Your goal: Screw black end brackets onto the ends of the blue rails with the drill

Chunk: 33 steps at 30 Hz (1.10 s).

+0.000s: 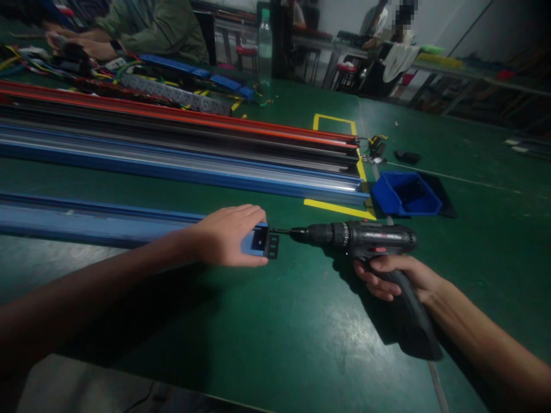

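My left hand [230, 234] is closed over the near end of a long blue rail [94, 222] that lies on the green table [275, 338]. A small black bracket [272, 245] sits on that end of the rail. My right hand [398, 277] grips the handle of a black cordless drill [365, 237], held level. The drill's bit points left and meets the bracket at the rail's end.
Several long rails in blue, black and red [181, 149] lie across the table behind. A blue plastic bin [405, 195] stands at their right end beside yellow floor-tape marks [336, 207]. Other people [150, 26] work at the far left and back, among cables.
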Available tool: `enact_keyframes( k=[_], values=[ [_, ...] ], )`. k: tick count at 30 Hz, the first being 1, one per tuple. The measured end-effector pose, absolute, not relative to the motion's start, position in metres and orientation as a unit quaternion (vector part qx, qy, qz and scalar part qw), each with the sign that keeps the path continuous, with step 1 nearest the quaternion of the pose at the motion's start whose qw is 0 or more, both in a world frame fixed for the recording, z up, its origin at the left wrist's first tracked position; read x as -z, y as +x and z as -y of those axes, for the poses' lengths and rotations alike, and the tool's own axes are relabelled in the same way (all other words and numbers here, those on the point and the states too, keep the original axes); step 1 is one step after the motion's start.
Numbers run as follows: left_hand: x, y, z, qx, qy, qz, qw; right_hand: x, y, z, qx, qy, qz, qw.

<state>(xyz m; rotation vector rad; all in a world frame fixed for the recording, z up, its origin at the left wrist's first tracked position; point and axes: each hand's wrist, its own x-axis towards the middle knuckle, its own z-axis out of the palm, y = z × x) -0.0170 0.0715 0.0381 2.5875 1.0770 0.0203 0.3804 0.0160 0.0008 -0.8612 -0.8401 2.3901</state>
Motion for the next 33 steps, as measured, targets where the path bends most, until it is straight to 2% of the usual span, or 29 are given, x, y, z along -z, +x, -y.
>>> enact_keyframes(
  k=[33],
  values=[
    [-0.0356,-0.018,-0.0721,-0.015,0.913,-0.373,0.162,-0.0004,0.3798,-0.0165,-0.868,-0.305,0.319,0.226]
  ],
)
